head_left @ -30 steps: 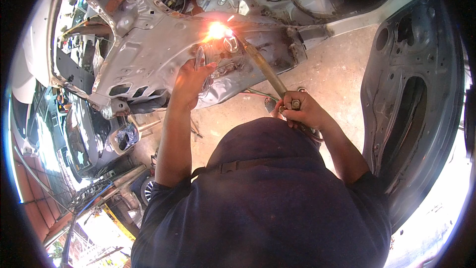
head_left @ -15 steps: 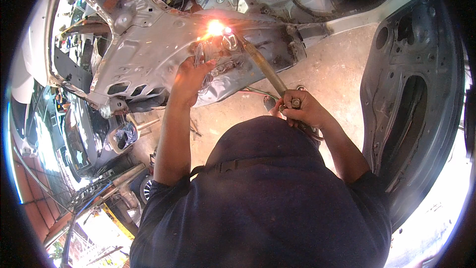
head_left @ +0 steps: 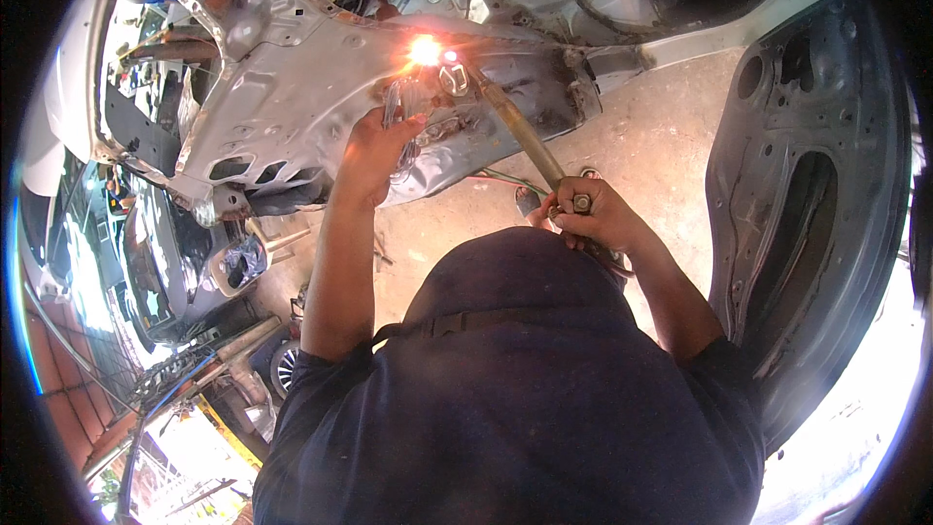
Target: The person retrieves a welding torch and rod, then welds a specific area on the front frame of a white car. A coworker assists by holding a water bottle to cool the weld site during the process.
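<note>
A brass-coloured gas torch (head_left: pixel 525 131) is gripped by its handle end in my right hand (head_left: pixel 595 212), whose fingers are wrapped round it near the valve knob. The torch slants up and to the left. At its tip a bright flame (head_left: pixel 425 51) glows orange-white against the seam of a grey car body panel (head_left: pixel 301 87). My left hand (head_left: pixel 371 154) is closed around a looped bundle of thin wire (head_left: pixel 402 122), just below the flame. Glare hides the exact spot where wire, flame and metal meet.
A grey car door shell (head_left: pixel 777 185) stands at the right. Hoses (head_left: pixel 510 180) run behind the torch handle. Jagged, rusty panel edges (head_left: pixel 583 87) lie beyond my hands. To the left are car parts, a wheel (head_left: pixel 285 367) and a wooden-edged piece (head_left: pixel 282 245) on the concrete floor.
The glow at the torch tip looks slightly smaller, with fewer sparks to its left. Both hands keep their hold and almost the same place.
</note>
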Available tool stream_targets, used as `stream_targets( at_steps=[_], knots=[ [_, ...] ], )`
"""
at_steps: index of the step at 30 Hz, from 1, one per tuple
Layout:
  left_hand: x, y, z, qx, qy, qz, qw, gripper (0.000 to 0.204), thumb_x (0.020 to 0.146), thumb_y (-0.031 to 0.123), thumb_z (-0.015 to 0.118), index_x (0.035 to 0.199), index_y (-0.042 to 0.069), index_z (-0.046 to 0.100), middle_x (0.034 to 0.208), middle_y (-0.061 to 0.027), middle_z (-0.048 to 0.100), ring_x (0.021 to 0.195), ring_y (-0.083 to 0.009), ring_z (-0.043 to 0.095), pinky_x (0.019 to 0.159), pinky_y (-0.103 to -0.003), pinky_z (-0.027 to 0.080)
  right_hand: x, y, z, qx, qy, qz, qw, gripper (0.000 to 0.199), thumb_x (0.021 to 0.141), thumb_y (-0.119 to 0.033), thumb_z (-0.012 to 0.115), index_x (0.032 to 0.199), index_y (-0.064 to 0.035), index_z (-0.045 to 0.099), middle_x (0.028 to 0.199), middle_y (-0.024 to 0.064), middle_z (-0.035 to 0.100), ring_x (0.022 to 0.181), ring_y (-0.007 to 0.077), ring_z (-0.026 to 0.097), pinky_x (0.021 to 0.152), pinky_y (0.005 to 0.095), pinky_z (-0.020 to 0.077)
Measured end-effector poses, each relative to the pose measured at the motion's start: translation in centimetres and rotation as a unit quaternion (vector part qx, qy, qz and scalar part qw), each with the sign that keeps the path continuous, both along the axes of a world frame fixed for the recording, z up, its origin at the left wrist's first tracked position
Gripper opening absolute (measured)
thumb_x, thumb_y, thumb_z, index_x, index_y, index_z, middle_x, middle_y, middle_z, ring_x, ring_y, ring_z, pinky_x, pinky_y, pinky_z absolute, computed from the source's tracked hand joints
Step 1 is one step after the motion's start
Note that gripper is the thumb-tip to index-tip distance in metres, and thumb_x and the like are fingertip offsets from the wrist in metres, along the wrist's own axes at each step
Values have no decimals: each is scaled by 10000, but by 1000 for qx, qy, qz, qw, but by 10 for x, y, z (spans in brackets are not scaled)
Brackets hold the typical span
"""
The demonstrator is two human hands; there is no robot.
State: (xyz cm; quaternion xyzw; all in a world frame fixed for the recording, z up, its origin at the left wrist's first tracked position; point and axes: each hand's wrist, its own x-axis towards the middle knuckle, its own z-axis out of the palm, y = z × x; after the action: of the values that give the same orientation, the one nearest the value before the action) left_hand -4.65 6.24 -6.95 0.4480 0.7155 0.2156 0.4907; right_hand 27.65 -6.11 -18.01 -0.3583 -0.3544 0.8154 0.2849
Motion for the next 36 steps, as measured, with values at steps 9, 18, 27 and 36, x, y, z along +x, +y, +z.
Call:
stream_targets(
  at_steps=[9, 18, 27, 36],
  knots=[
    [0, 0, 0, -5, 4, -2, 1000, 346, 952, 213, 770, 1179, -37, 698, 941, -51, 685, 789, -121, 581, 704, -315, 470, -1, -1, -4, 4, 4, 2, 1000, 258, 946, -71, 724, 849, -121, 490, 1069, 74, 704, 705, 93, 648, 598, 271, 563],
    [9, 3, 0, 10, 6, 5, 1000, 254, 969, 224, 762, 1109, 16, 721, 898, -8, 671, 760, -109, 591, 691, -299, 472, -2, 0, -2, -2, 12, -4, 1000, 272, 945, -45, 716, 826, -116, 483, 1074, 76, 694, 714, 91, 649, 603, 262, 564],
    [13, 2, 1, 10, -9, 18, 1000, 275, 966, 233, 785, 1112, 12, 714, 892, -3, 662, 761, -103, 585, 692, -290, 469, -4, 1, 0, -4, 7, -5, 1000, 265, 941, -51, 728, 831, -110, 494, 1076, 79, 689, 717, 92, 645, 614, 267, 573],
    [13, 3, 0, 16, -13, 19, 1000, 267, 963, 229, 785, 1099, 10, 714, 868, 2, 648, 742, -99, 576, 672, -284, 456, -2, 1, -1, 17, -3, 3, 1000, 252, 948, -51, 720, 844, -102, 496, 1084, 89, 693, 744, 111, 666, 626, 289, 598]
  ],
)
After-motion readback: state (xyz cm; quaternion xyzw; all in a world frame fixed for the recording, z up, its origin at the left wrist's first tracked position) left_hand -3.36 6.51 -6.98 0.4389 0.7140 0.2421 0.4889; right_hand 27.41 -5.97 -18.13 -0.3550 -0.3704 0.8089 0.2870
